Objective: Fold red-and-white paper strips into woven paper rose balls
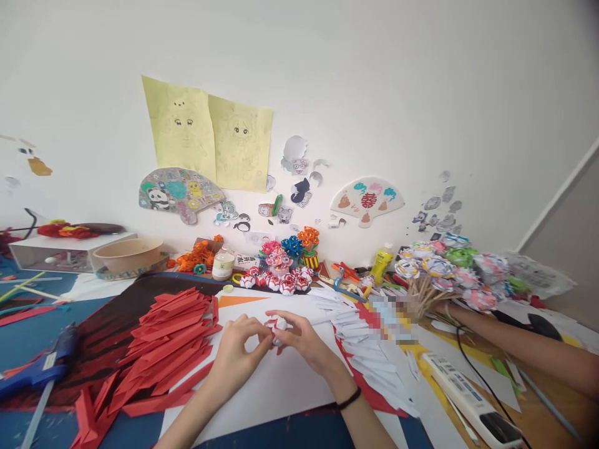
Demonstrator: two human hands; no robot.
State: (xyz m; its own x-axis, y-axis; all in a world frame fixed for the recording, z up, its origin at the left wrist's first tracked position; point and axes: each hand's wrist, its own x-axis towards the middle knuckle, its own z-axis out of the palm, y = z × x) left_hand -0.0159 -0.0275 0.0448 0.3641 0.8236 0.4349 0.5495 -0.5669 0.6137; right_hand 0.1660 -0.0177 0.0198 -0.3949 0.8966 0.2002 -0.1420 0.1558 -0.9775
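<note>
Both my hands meet over a white sheet (276, 380) at the table's middle. My left hand (239, 350) and my right hand (302, 340) are closed together on a small red and white folded paper ball (277, 327). A black band circles my right wrist. To the left lies a big pile of folded red paper strips (171, 337). To the right lies a fan of folded white paper strips (369, 349). A row of finished red and white paper balls (276, 280) sits just beyond my hands.
Another person's arm (524, 342) reaches in from the right, near a bunch of paper flowers on sticks (449, 271). A blue glue gun (40, 368) lies at left, a power strip (468, 396) at right. A yellow glue bottle (381, 262), bowl (127, 252) and jar (223, 265) stand by the wall.
</note>
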